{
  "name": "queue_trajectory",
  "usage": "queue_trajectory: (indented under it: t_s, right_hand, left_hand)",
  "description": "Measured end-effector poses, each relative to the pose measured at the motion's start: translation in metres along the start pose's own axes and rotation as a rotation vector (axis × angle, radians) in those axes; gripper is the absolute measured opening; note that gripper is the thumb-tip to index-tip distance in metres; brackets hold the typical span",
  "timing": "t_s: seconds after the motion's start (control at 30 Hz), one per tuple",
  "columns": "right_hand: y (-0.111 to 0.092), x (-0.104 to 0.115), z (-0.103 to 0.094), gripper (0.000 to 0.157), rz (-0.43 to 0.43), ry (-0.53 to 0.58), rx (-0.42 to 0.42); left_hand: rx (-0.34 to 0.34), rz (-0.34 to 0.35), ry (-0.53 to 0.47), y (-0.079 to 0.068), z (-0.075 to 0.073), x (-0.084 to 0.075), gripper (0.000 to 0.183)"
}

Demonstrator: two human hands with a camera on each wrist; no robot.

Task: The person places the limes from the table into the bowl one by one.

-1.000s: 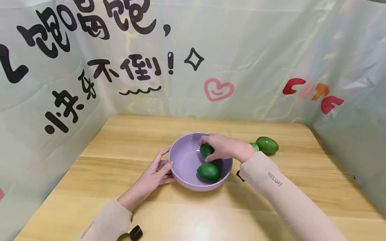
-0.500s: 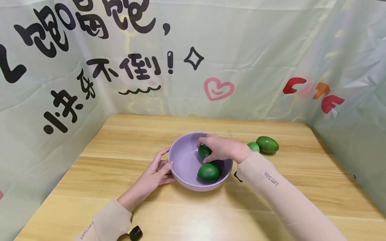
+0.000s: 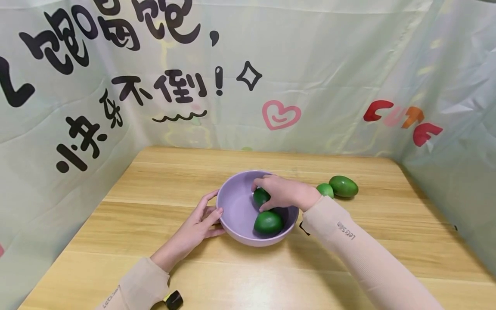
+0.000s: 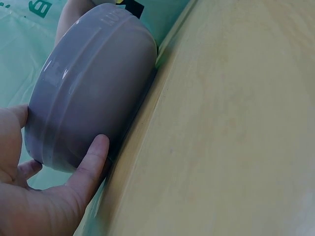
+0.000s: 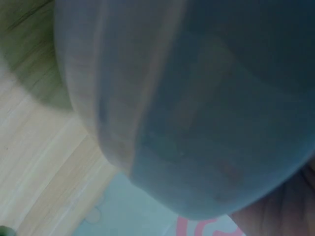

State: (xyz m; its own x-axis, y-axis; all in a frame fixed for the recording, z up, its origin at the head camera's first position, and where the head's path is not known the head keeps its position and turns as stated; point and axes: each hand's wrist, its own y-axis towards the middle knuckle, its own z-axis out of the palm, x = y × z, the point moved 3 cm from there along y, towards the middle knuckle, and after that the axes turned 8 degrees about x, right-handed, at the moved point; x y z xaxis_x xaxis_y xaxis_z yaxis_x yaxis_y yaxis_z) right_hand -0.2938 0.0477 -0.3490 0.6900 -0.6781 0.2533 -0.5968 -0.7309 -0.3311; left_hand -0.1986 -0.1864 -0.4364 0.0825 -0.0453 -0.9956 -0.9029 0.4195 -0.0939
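A lavender bowl (image 3: 236,215) stands on the wooden table. At its left side my left hand (image 3: 199,221) grips it, thumb over the rim and fingers along the outside wall. The left wrist view shows the same hand (image 4: 54,196) against the bowl's outer wall (image 4: 93,83). My right hand (image 3: 283,189) reaches into the bowl from the right and holds a dark green oval fruit (image 3: 261,197), partly hidden by its fingers. Just in front of that lies a second dark green oval fruit (image 3: 268,222). The bowl's wall (image 5: 206,123) fills most of the right wrist view.
Right of the bowl, a longer green mango-like fruit (image 3: 343,186) and a smaller, lighter green round fruit (image 3: 325,190) lie side by side on the table (image 3: 240,280). A printed cloth (image 3: 317,77) walls in the back and sides. A black strap end (image 3: 174,300) shows by the left sleeve.
My right hand has shifted slightly left inside the bowl with the fruit in its fingers. More of the small light green fruit shows behind the wrist. My left hand stays still.
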Motion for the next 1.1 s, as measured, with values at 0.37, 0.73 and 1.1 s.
queue_trajectory:
  t_s: [0.37,0.73,1.1]
  right_hand:
    - [-0.0011,-0.0004,0.0004,0.048,-0.002,-0.013,-0.007]
    - [-0.0040,0.0023,-0.0019,0.049,0.001,-0.012,-0.016]
    - [-0.0057,0.0006,-0.0030,0.045,-0.002,0.023,-0.018]
  left_hand:
    - [-0.002,0.004,0.006,0.0002,-0.0004,-0.0005,0.062]
    - [-0.012,0.009,-0.003,0.0016,-0.0004,0.0005,0.063]
    - [-0.002,0.010,0.005,0.0003,-0.0005,0.0015,0.063]
